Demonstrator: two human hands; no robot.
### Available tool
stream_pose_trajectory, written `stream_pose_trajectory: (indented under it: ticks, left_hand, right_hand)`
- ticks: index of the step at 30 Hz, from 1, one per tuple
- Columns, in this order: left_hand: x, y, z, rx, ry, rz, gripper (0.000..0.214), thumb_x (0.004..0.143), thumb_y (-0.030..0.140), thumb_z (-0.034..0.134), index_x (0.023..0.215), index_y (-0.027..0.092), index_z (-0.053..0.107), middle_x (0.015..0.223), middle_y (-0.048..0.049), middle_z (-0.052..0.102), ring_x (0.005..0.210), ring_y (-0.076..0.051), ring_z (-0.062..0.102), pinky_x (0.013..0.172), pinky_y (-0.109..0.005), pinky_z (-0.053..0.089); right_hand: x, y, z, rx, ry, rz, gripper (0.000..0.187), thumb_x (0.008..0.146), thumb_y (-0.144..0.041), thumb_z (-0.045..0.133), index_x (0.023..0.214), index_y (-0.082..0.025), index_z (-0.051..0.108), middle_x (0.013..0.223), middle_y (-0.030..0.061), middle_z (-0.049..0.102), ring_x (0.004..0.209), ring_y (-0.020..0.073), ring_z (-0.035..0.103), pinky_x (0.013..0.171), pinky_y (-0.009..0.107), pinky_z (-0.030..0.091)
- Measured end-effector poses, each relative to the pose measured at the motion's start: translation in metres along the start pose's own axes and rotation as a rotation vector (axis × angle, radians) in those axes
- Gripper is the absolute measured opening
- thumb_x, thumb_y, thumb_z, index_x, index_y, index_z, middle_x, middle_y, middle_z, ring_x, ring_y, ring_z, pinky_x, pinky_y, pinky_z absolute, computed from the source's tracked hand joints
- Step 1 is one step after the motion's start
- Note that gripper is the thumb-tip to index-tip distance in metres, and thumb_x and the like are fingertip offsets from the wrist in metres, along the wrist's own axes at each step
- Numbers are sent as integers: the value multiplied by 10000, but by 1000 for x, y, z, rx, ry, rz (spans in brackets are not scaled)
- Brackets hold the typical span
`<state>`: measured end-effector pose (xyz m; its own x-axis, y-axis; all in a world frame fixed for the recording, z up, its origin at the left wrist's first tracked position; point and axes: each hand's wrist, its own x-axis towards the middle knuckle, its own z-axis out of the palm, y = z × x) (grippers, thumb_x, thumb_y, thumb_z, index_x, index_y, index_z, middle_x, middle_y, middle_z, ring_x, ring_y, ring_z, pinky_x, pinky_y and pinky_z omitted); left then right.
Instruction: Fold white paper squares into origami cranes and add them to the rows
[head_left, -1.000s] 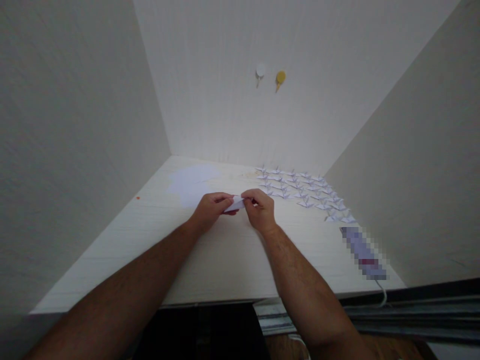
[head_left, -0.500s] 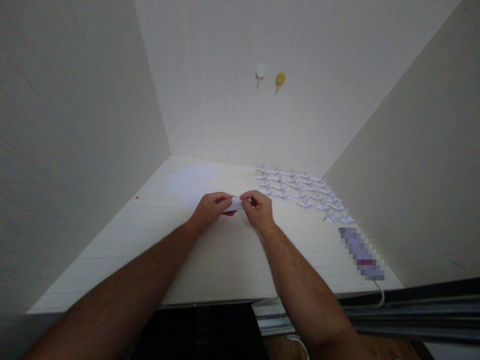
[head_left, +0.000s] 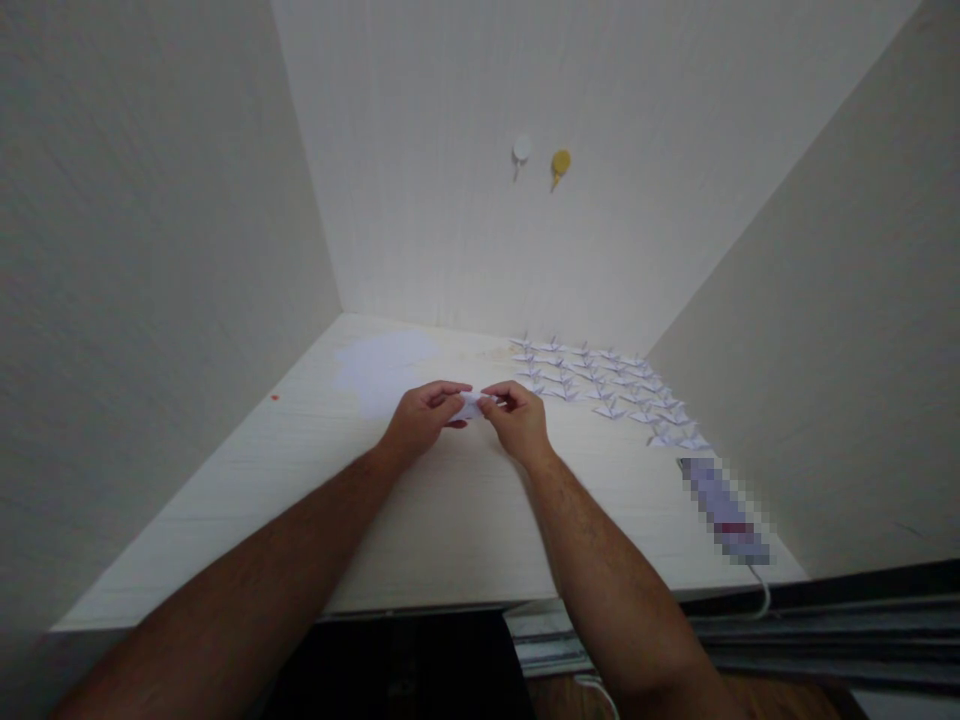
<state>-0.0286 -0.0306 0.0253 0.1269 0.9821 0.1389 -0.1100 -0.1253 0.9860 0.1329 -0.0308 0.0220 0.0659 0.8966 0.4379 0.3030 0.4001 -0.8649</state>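
A small piece of folded white paper (head_left: 471, 404) is pinched between both my hands just above the pale wooden table (head_left: 450, 500). My left hand (head_left: 420, 418) grips its left end with closed fingers. My right hand (head_left: 516, 420) pinches its right end, thumb and fingers pressed together. Much of the paper is hidden by my fingers.
Several small folded paper cranes (head_left: 600, 385) lie in rows at the back right of the table. A stack of pale flat paper sheets (head_left: 382, 365) lies at the back left. A pixelated oblong object (head_left: 724, 508) with a white cord lies near the right edge. Walls enclose three sides.
Both hands have shifted slightly away from me with the paper, and the fingers have drawn closer together over it. Nothing else moved.
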Motion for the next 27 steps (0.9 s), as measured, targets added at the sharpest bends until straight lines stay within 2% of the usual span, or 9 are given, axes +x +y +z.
stream_pose_trajectory:
  ticks: [5, 10, 14, 17, 20, 24, 27]
  left_hand:
    - [0, 0, -1, 19, 2, -9, 354, 694, 430, 727, 876, 126, 720, 772, -65, 714, 670, -183, 656, 614, -326, 574]
    - [0, -1, 1, 31, -3, -25, 325, 666, 412, 745, 844, 141, 724, 724, -45, 710, 632, -172, 649, 619, -322, 564]
    - [1, -3, 1, 22, 17, -10, 304, 672, 406, 739, 831, 147, 723, 726, -39, 712, 639, -170, 651, 637, -325, 566]
    - [2, -4, 0, 34, 12, -2, 305, 681, 404, 737, 839, 144, 718, 717, -44, 713, 623, -171, 651, 622, -320, 559]
    - [2, -5, 1, 21, 13, -17, 320, 676, 402, 747, 839, 130, 704, 708, -54, 710, 613, -176, 654, 626, -325, 555]
    - [3, -6, 2, -179, 79, -89, 323, 678, 362, 752, 870, 122, 651, 764, -76, 714, 657, -195, 679, 678, -358, 558]
    - [5, -7, 2, -293, 126, -143, 315, 674, 340, 754, 868, 131, 620, 780, -72, 702, 689, -192, 680, 681, -348, 547]
  right_hand:
    - [-1, 1, 0, 30, -45, -43, 158, 707, -254, 679, 844, -188, 719, 725, 12, 701, 517, 100, 565, 488, 220, 466]
    - [-2, 7, -1, -89, 25, -216, 157, 771, -224, 606, 836, -223, 749, 783, 22, 731, 655, 137, 647, 616, 262, 522]
    - [-3, 10, -1, -76, 48, -254, 171, 785, -233, 601, 861, -239, 754, 808, 22, 737, 689, 147, 657, 656, 283, 536]
    - [-3, 10, -1, -24, 45, -217, 175, 779, -243, 607, 874, -232, 753, 805, 24, 731, 696, 148, 653, 656, 283, 534]
    - [-3, 8, -1, 68, 17, -99, 203, 786, -272, 595, 913, -212, 741, 744, 18, 708, 642, 137, 633, 618, 274, 527]
    - [-1, 9, 1, 225, -57, 28, 281, 783, -325, 605, 1011, -185, 694, 787, 28, 695, 630, 128, 620, 577, 263, 522]
    - [0, 11, 4, 160, -53, 65, 251, 741, -330, 659, 934, -172, 689, 767, 29, 684, 623, 124, 610, 573, 256, 513]
